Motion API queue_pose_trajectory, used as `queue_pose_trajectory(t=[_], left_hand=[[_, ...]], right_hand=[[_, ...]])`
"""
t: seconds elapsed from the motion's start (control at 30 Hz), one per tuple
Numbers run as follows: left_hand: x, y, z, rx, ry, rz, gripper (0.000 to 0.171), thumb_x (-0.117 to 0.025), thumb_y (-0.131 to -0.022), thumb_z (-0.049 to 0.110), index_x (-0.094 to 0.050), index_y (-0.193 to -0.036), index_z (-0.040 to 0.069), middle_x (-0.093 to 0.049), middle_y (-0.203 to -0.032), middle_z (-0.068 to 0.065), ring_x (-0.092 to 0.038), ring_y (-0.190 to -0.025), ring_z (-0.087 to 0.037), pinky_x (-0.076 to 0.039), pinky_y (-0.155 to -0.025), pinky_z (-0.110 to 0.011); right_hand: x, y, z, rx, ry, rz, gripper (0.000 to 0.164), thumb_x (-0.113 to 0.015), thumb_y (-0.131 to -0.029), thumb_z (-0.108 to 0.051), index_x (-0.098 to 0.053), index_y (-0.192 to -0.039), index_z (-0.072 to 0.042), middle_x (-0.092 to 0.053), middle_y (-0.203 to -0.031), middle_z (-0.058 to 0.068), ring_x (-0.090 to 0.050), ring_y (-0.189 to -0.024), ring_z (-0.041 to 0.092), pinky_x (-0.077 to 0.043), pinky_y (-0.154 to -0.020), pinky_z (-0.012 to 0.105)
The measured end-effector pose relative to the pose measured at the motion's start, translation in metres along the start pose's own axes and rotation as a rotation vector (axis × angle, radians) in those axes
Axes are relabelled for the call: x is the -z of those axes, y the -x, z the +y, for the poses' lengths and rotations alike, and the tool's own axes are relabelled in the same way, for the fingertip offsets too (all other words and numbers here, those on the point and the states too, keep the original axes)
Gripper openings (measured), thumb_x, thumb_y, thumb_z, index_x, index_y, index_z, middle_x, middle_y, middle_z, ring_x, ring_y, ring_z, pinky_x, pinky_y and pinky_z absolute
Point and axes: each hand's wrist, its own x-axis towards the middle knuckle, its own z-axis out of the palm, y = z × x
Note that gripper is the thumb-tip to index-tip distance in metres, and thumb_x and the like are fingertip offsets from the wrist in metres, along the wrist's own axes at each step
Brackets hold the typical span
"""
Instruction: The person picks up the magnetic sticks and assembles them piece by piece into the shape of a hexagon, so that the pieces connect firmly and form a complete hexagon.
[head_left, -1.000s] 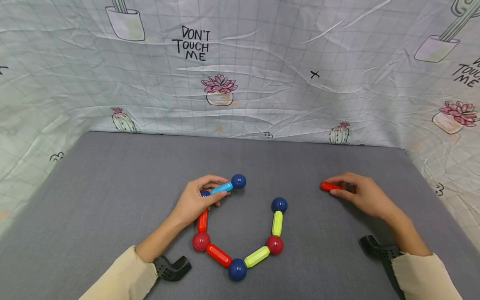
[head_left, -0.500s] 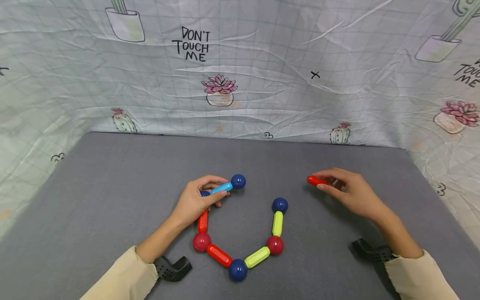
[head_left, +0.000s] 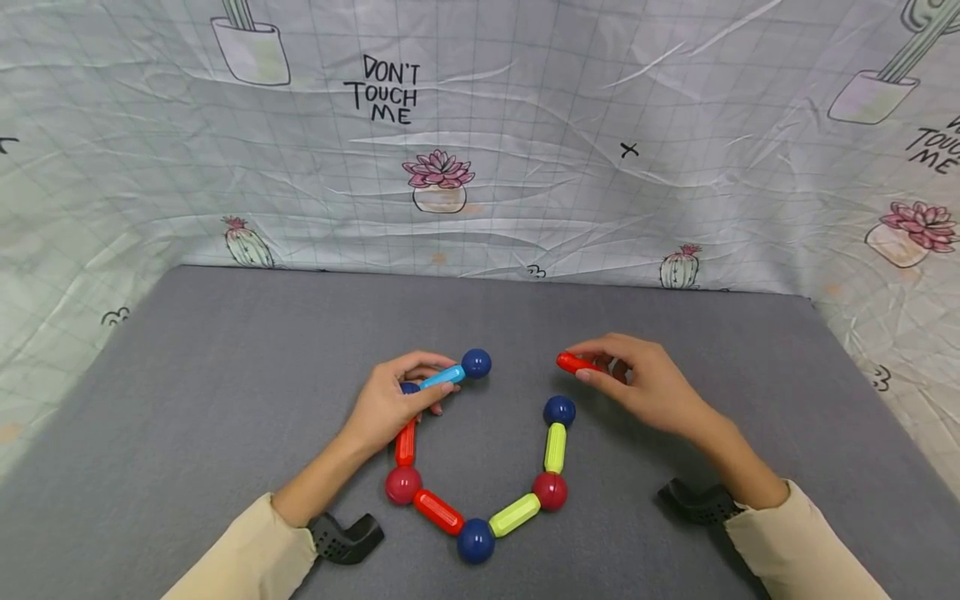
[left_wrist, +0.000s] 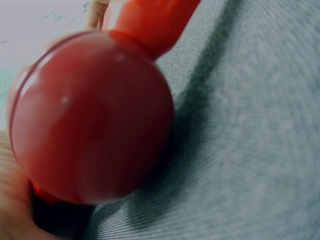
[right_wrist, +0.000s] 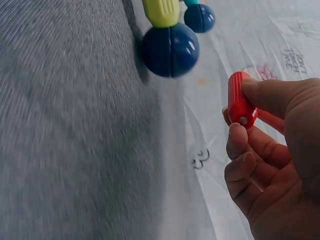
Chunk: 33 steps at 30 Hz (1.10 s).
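Observation:
On the grey table lies a partial ring of magnetic rods and balls. My left hand (head_left: 396, 398) grips the light blue rod (head_left: 442, 377) at its upper left; a dark blue ball (head_left: 476, 363) sits on that rod's free end. Another dark blue ball (head_left: 409, 387) is partly hidden by the fingers. My right hand (head_left: 637, 375) pinches a red rod (head_left: 576, 363) between thumb and fingers, above and right of the dark blue ball (head_left: 559, 410) that tops the lime green rod (head_left: 555, 447). In the right wrist view the held red rod (right_wrist: 240, 100) shows its metal-tipped end.
Red rods (head_left: 438, 512), lime green rods (head_left: 514, 515), crimson balls (head_left: 550, 491) and a dark blue ball (head_left: 476, 541) form the ring's near side. A printed cloth (head_left: 525, 200) hangs behind the table (head_left: 225, 375). In the left wrist view a crimson ball (left_wrist: 95, 120) looms close.
My right hand has moved left with the red rod, from the right part of the table to near the ring's upper right end. The left hand has stayed in place.

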Motion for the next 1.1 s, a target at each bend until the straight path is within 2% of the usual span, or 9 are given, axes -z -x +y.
queue_pose_trajectory(t=[0.13,0.3,0.63,0.9,1.1], left_hand=[[0.001,0.0,-0.003,-0.016,-0.013,0.002,0.024,-0.07,-0.088,0.011,-0.067,-0.112,0.007,-0.069,-0.089,-0.015,-0.062,-0.064,-0.028,-0.044,-0.047,-0.025],[0.001,0.0,-0.003,-0.02,-0.01,0.004,0.025,-0.07,-0.088,0.011,-0.067,-0.112,0.006,-0.069,-0.089,-0.016,-0.062,-0.063,-0.028,-0.044,-0.047,-0.025],[0.0,0.001,0.006,0.006,-0.003,0.0,0.026,-0.067,-0.089,0.001,-0.065,-0.114,0.0,-0.068,-0.091,-0.022,-0.061,-0.066,-0.038,-0.044,-0.048,-0.024],[0.001,0.0,-0.002,-0.014,-0.019,0.008,0.023,-0.07,-0.088,0.012,-0.067,-0.111,0.008,-0.069,-0.089,-0.014,-0.062,-0.064,-0.027,-0.046,-0.05,-0.026],[0.001,0.0,-0.003,-0.034,-0.02,-0.003,0.023,-0.07,-0.089,0.015,-0.068,-0.111,0.01,-0.069,-0.088,-0.013,-0.062,-0.063,-0.025,-0.047,-0.05,-0.027]], right_hand=[[-0.009,-0.007,-0.005,0.03,-0.016,-0.002,0.03,-0.073,-0.086,-0.01,-0.068,-0.115,-0.017,-0.062,-0.096,-0.008,-0.053,-0.076,0.008,-0.046,-0.06,0.025],[-0.018,-0.016,-0.013,0.043,-0.034,-0.019,0.03,-0.073,-0.086,-0.012,-0.068,-0.115,-0.018,-0.061,-0.093,-0.009,-0.053,-0.075,0.009,-0.046,-0.061,0.026],[-0.037,-0.029,-0.02,0.037,-0.053,-0.044,0.025,-0.07,-0.089,-0.02,-0.068,-0.114,-0.018,-0.061,-0.092,-0.009,-0.052,-0.072,0.008,-0.046,-0.06,0.028],[-0.05,-0.036,-0.027,0.029,-0.041,-0.071,0.024,-0.071,-0.088,-0.021,-0.069,-0.112,-0.018,-0.058,-0.085,-0.009,-0.05,-0.067,0.007,-0.043,-0.057,0.025],[-0.055,-0.038,-0.031,0.01,-0.042,-0.088,0.024,-0.07,-0.089,-0.021,-0.069,-0.112,-0.016,-0.057,-0.084,-0.009,-0.049,-0.066,0.008,-0.042,-0.056,0.025]])
